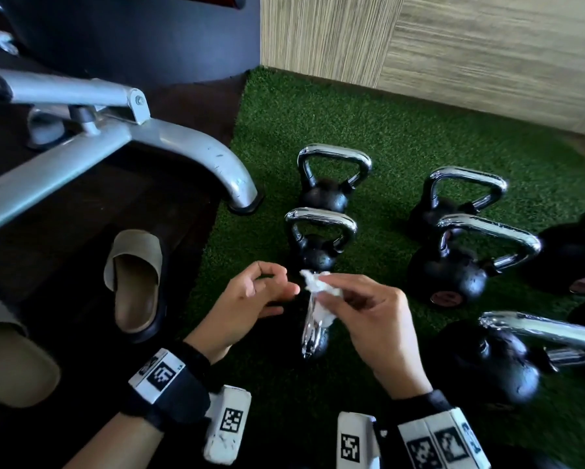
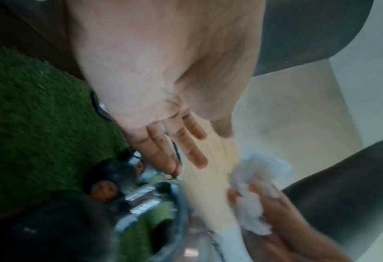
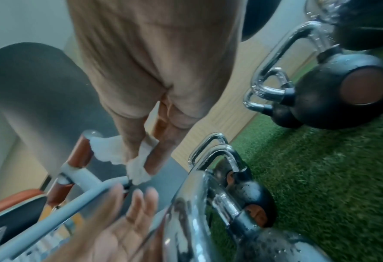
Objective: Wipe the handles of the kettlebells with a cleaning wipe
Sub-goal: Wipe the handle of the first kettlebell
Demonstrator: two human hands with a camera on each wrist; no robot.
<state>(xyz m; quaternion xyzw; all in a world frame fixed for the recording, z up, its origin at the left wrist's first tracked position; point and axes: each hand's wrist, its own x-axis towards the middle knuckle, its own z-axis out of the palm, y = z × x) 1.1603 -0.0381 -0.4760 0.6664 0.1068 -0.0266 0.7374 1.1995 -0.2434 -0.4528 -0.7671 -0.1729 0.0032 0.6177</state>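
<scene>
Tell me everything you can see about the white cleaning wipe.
The cleaning wipe is white, thin and crumpled into a small wad, like soft paper or cloth. The right hand pinches it between thumb and fingers, above the chrome handle of the nearest kettlebell; whether it touches the handle cannot be told. Loose ragged edges stick out past the fingers. The left hand is close beside it, not touching it.

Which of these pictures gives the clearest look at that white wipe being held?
The head view: the cleaning wipe shows sharply, bunched in the right hand just above a chrome handle. The right wrist view shows it pinched in the fingers but blurred. The left wrist view catches only a fuzzy white clump at the edge.
</scene>
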